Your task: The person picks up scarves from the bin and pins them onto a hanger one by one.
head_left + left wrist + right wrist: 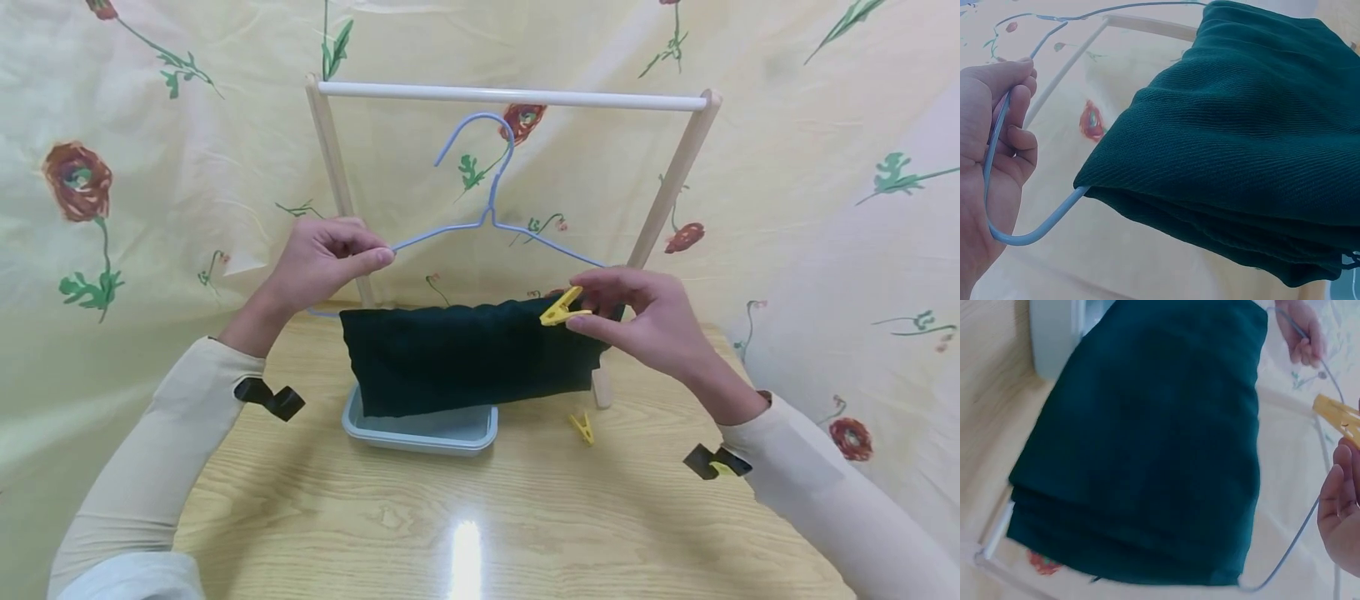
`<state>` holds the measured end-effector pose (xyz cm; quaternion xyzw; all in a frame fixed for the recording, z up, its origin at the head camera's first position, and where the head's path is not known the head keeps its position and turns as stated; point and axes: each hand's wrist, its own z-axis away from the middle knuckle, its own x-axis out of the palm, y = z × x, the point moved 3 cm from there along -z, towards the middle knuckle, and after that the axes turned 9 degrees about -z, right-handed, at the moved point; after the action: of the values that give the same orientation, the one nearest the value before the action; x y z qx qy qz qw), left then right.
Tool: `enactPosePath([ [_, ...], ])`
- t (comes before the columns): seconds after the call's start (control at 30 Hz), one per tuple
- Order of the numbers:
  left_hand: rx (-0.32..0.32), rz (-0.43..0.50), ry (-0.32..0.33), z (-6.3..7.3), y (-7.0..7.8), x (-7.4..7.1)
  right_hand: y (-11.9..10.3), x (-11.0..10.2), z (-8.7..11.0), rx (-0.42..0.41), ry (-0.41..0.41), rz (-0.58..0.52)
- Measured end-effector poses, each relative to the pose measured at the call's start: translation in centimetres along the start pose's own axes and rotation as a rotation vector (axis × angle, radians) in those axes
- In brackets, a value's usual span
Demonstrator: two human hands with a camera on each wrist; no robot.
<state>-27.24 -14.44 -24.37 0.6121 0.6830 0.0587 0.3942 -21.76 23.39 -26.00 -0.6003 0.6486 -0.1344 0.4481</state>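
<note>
A blue wire hanger (pixel 491 187) is held up over the table, its hook pointing upward. Folded over its bottom bar hangs a dark green cloth (pixel 472 358) with a fine weave, several layers showing in the left wrist view. My left hand (pixel 322 258) grips the hanger's left shoulder, fingers curled round the wire (pixel 1004 119). Between thumb and fingers, my right hand (pixel 645 321) pinches a yellow clothespin (pixel 561 307), which overlaps the cloth's top edge near its right end in the head view. The right wrist view shows the clothespin (pixel 1338 417) beside the cloth.
Behind the hanger stands a rack with a white crossbar (pixel 517 96) and wooden legs. Under the cloth, a pale blue basin (pixel 420 445) sits on the wooden table (pixel 360 517). Another yellow clothespin (pixel 582 428) lies right of it. Flowered fabric (pixel 172 167) hangs behind.
</note>
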Motion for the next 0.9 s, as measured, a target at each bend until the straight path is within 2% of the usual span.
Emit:
enactPosePath([
  [0.2,0.032,0.014,-0.007,-0.4,-0.1,0.1,-1.2,1.5,-1.6,0.027,-0.021,0.017],
  [0.37,0.019,0.0,-0.013,-0.8,-0.1,0.4,-1.7,3.0,-2.9,0.019,-0.021,0.001],
  [0.7,0.02,0.002,-0.011,-1.3,0.4,1.0,-2.1,6.8,-4.4,-0.029,-0.062,-0.12],
  [0.9,-0.007,0.007,-0.01,-1.5,0.4,1.4,-2.1,8.9,-5.3,-0.052,-0.067,-0.166],
])
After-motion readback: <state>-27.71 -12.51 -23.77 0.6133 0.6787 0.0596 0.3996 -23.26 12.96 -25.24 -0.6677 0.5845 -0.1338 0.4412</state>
